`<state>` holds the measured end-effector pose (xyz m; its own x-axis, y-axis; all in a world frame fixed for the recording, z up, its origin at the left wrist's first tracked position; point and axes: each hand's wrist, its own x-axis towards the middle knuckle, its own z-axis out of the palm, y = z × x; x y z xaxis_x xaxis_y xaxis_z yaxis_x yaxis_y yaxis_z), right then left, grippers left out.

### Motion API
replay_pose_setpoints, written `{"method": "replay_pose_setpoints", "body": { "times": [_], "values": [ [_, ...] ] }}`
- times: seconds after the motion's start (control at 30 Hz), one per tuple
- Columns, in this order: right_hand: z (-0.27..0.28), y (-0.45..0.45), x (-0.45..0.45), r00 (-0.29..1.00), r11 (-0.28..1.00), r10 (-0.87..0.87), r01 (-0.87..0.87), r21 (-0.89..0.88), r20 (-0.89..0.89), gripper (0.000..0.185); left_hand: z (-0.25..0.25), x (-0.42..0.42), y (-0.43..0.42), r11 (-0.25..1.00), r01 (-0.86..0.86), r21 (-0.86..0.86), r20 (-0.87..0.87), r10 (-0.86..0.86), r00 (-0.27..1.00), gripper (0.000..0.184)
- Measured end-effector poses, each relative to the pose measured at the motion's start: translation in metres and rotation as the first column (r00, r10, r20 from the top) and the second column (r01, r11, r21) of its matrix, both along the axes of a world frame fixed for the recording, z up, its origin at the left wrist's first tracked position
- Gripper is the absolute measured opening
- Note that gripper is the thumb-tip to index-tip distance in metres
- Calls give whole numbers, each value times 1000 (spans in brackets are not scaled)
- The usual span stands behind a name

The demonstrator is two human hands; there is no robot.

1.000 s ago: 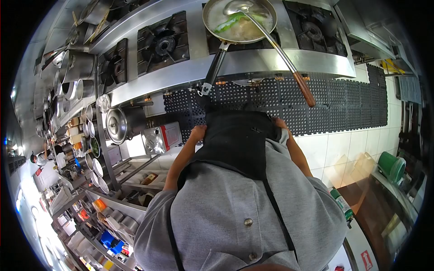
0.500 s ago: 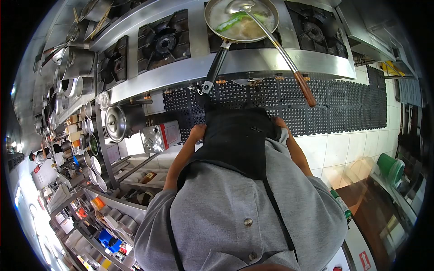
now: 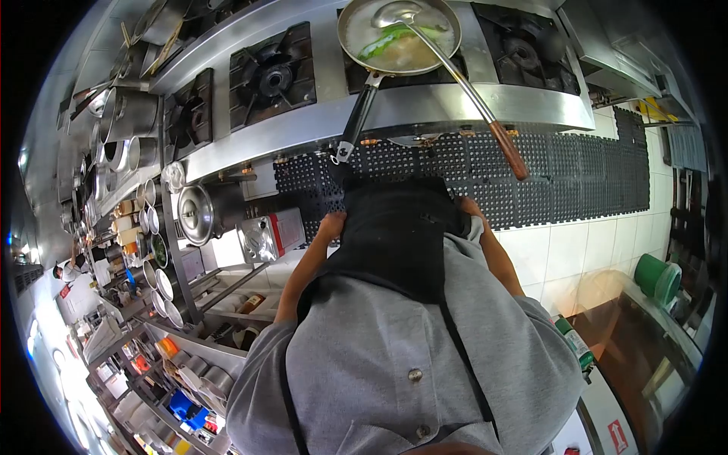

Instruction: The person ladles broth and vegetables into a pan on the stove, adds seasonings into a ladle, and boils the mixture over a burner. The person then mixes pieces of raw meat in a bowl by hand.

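Observation:
A black apron hangs over the front of my grey shirt. My left hand is closed at its left edge, fingers curled against the cloth. At the opposite edge, my right hand is closed against the apron, its fingers partly hidden by the fabric. Ahead on the stove, a frying pan holds cloudy, bubbling liquid with a long green vegetable in it. A ladle lies across the pan, its wooden handle pointing toward me. Neither hand touches the pan or the ladle.
Gas burners flank the pan on the steel stove. A black rubber mat covers the floor ahead. To the left stand a lidded pot, a metal tin and shelves of pans. A green bucket is at the right.
My view has shifted slightly, so the pan and ladle sit a little further left. Both hands stay at the apron's edges.

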<state>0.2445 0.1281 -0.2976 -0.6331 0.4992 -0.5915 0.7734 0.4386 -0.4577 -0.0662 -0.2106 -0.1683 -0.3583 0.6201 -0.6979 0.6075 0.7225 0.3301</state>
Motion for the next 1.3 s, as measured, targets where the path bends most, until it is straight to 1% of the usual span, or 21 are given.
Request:
{"method": "replay_pose_setpoints", "body": {
  "times": [0.03,0.07,0.1,0.17,0.2,0.27,0.3,0.37,0.4,0.47,0.6,0.67,0.7,0.77,0.8,0.87,0.97,1.0,1.07,1.17,1.3],
  "values": [
    [-68,-2,17,999,999,13,-12,36,-43,28,13,2,6,993,-115,-17,66,116,991,29],
    [-132,-4,33,996,997,28,-22,73,-85,27,14,2,6,985,-169,-31,99,172,980,29],
    [-122,-7,31,997,997,26,-20,79,-68,27,14,2,6,974,-223,-47,130,228,965,29],
    [-100,-11,26,1000,995,23,-21,98,-21,27,-6,-3,-2,980,-193,-53,78,197,977,29],
    [-107,-12,29,1000,995,19,-17,98,-21,27,0,-3,1,981,-189,-53,78,193,978,29],
    [-132,-14,38,995,988,93,-87,124,-44,28,19,-2,8,999,37,-40,33,-36,999,31],
    [-129,-15,39,995,989,91,-85,123,-42,28,18,-2,7,998,40,-41,35,-39,999,31],
    [-107,-17,37,985,988,105,-87,129,-138,28,8,-2,0,998,51,-21,26,-51,998,34],
    [-68,-14,27,992,995,76,-69,78,-96,29,0,-2,-5,998,51,-22,29,-51,998,34],
    [14,-7,7,1000,1000,25,-25,-14,-5,30,-15,-2,-15,993,65,101,-41,-61,997,34],
    [-5,-2,7,998,998,57,-57,-38,12,32,-7,1,-10,999,-8,41,-14,8,1000,33],
    [4,-2,2,992,998,59,-55,-42,113,32,20,6,4,979,-185,-87,83,192,978,34],
    [12,-1,0,992,998,60,-55,-40,114,32,9,4,-2,979,-186,-85,84,193,978,34],
    [28,-2,-1,999,998,-24,26,-50,36,32,-27,1,-24,978,154,141,-122,-137,983,32],
    [27,-2,0,999,998,-24,26,-50,38,32,-23,2,-21,978,153,142,-121,-136,983,32],
    [23,-1,0,1000,1000,-3,3,-24,-14,31,-4,2,-11,995,65,73,-38,-63,997,30],
    [38,-1,-5,1000,999,-27,26,-48,-17,29,3,3,-6,998,66,23,-57,-64,996,29],
    [34,-1,-3,999,998,-28,27,-49,-16,29,-2,2,-8,998,67,23,-56,-65,996,29],
    [20,2,1,998,999,44,-44,-19,-37,32,-17,-1,-14,981,184,59,-103,-177,979,30],
    [27,2,-1,998,999,34,-35,-30,-51,31,-14,-2,-10,986,151,65,-93,-144,985,30],
    [37,2,-4,999,999,30,-31,-28,-34,32,-33,-7,-17,981,153,116,-97,-143,985,31]
  ]
}}
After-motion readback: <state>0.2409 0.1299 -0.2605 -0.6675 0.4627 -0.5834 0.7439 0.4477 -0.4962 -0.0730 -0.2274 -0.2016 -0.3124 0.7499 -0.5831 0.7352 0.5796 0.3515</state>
